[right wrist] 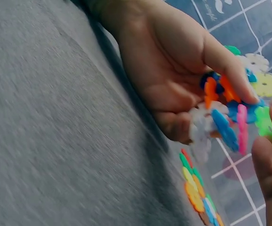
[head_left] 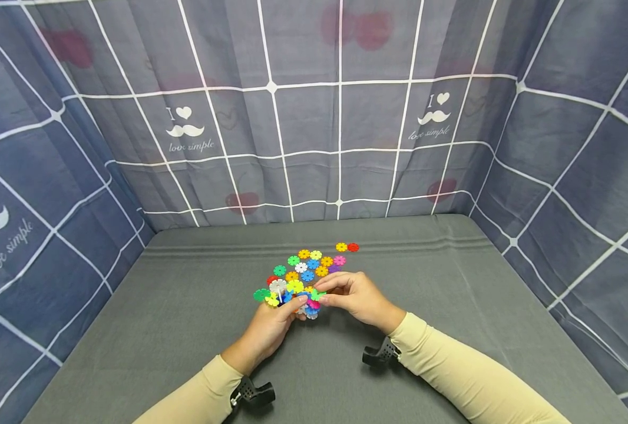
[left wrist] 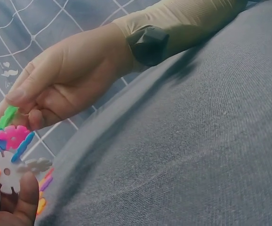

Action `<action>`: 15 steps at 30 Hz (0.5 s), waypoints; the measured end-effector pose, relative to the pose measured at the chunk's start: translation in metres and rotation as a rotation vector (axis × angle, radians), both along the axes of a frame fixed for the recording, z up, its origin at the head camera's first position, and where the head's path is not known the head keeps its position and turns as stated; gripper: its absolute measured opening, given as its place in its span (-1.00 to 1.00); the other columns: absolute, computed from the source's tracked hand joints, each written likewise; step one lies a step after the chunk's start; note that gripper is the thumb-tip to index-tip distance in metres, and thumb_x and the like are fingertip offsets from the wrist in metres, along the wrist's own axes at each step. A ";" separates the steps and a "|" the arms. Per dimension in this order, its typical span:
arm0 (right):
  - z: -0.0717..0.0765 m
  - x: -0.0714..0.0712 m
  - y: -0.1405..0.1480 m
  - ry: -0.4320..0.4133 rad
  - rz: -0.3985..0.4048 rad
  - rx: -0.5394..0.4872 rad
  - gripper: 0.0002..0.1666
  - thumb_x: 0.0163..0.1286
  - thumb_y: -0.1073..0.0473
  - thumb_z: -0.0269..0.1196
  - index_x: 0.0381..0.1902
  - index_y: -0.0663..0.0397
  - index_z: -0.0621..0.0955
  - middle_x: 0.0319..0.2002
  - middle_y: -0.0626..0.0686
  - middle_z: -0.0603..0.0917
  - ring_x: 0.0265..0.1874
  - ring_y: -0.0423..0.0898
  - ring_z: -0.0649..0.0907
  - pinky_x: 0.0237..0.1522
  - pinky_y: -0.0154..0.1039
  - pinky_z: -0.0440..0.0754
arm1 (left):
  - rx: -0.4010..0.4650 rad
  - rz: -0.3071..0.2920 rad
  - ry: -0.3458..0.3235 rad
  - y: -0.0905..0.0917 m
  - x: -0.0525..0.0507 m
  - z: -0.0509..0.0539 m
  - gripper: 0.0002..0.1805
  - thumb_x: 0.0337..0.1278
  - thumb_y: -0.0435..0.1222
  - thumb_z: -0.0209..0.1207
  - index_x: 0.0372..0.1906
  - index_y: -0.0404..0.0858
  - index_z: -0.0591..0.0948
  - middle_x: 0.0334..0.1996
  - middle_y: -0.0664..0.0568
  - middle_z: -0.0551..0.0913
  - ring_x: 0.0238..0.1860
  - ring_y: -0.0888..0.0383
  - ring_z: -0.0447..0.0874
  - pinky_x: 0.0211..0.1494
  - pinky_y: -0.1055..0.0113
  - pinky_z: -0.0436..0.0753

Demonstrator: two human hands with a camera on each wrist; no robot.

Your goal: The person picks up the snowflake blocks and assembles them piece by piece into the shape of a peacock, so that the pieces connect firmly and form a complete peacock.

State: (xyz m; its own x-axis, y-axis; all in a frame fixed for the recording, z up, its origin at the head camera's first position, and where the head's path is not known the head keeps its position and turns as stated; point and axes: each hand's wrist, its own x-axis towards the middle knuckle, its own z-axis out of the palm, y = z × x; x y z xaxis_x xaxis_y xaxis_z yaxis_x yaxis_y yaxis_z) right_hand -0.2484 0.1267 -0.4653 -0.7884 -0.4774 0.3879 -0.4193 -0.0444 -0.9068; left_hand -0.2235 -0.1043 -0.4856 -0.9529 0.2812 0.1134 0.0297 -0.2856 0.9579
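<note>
My left hand (head_left: 267, 331) grips a cluster of joined, notched plastic snowflake discs, with the thumb across its top. Among the cluster's pieces are a white disc (left wrist: 6, 172), a pink disc (left wrist: 13, 136), an orange disc (right wrist: 229, 89) and a yellow disc (head_left: 295, 286). From the other side my right hand (head_left: 366, 301) pinches a bright green snowflake disc (right wrist: 267, 123) between thumb and fingers. That green disc is at the cluster's right edge, close by the pink and blue pieces. Whether its slot is engaged with another piece, I cannot tell.
Loose snowflake discs in several colours, such as a blue disc (head_left: 307, 275), lie flat beyond my hands on the grey cloth surface (head_left: 425, 265). A red disc (head_left: 353, 247) is farthest back. Checked curtains (head_left: 303, 118) stand behind and at both sides.
</note>
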 end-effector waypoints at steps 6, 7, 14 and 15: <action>-0.001 0.005 -0.004 0.018 -0.042 -0.019 -0.76 0.28 0.47 0.49 -0.08 0.35 0.79 -0.04 0.23 0.74 -0.15 0.00 0.77 -0.14 -0.15 0.77 | -0.029 -0.025 0.038 0.001 0.001 0.002 -0.63 0.48 -0.32 0.30 0.14 -0.55 0.59 -0.16 -0.15 0.73 -0.24 0.03 0.65 -0.12 0.23 0.68; -0.001 0.006 -0.005 0.020 -0.048 -0.021 -0.77 0.28 0.47 0.49 -0.09 0.35 0.79 -0.05 0.22 0.74 -0.16 -0.01 0.77 -0.15 -0.15 0.77 | -0.034 -0.030 0.042 0.001 0.002 0.002 -0.64 0.48 -0.31 0.30 0.14 -0.53 0.60 -0.13 -0.15 0.73 -0.22 0.03 0.65 -0.11 0.23 0.69; -0.003 0.007 -0.008 0.033 -0.044 -0.026 -0.77 0.26 0.50 0.49 -0.11 0.36 0.80 -0.08 0.21 0.76 -0.18 -0.01 0.77 -0.20 -0.16 0.77 | -0.018 -0.057 0.061 0.002 0.003 0.004 -0.68 0.53 -0.36 0.24 0.15 -0.54 0.57 -0.12 -0.13 0.71 -0.23 0.05 0.62 -0.15 0.27 0.65; -0.003 0.007 -0.008 0.038 -0.041 -0.028 -0.77 0.26 0.51 0.49 -0.11 0.36 0.80 -0.08 0.21 0.76 -0.19 -0.01 0.77 -0.21 -0.16 0.77 | -0.013 -0.057 0.058 0.002 0.003 0.005 -0.68 0.53 -0.36 0.24 0.14 -0.54 0.57 -0.13 -0.12 0.70 -0.24 0.06 0.61 -0.16 0.27 0.65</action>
